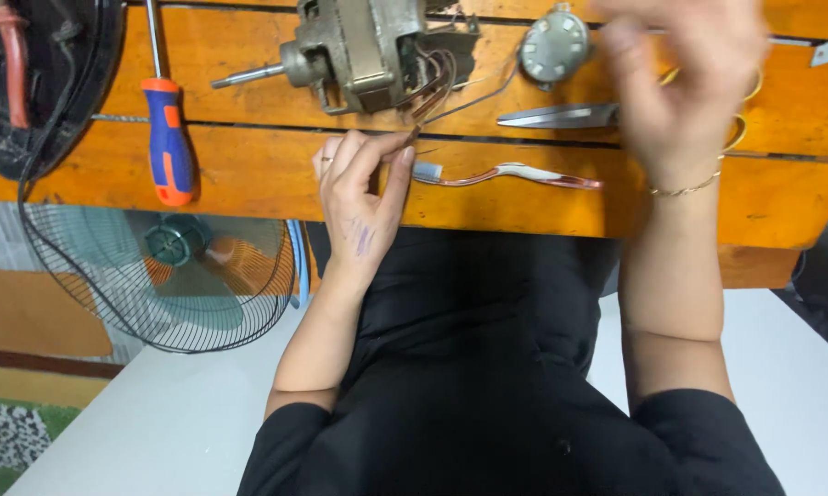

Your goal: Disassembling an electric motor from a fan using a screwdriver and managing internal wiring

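**Thin wires pinched at the orange surface**

Black sleeves and my dark top fill the near edge of the view, with both forearms reaching up to the orange wooden surface (248,174). On it my left hand (363,207) has thumb and forefinger pressed together on the thin coppery wires (432,87) that trail from the grey metal motor with a bare shaft (354,46). My right hand (680,83) is raised above the surface and blurred (too smeared to tell whether the fingers are spread or closed on anything); a thin gold bracelet sits at its wrist. Just beside the left fingertips lies a flat white and reddish cable (515,173). Grey metal scissors (561,116) lie under the right hand, near a round grey metal gear housing (553,46). An orange and blue screwdriver (168,138) lies well to the left. Below the surface's edge stands a wire fan guard (166,276).
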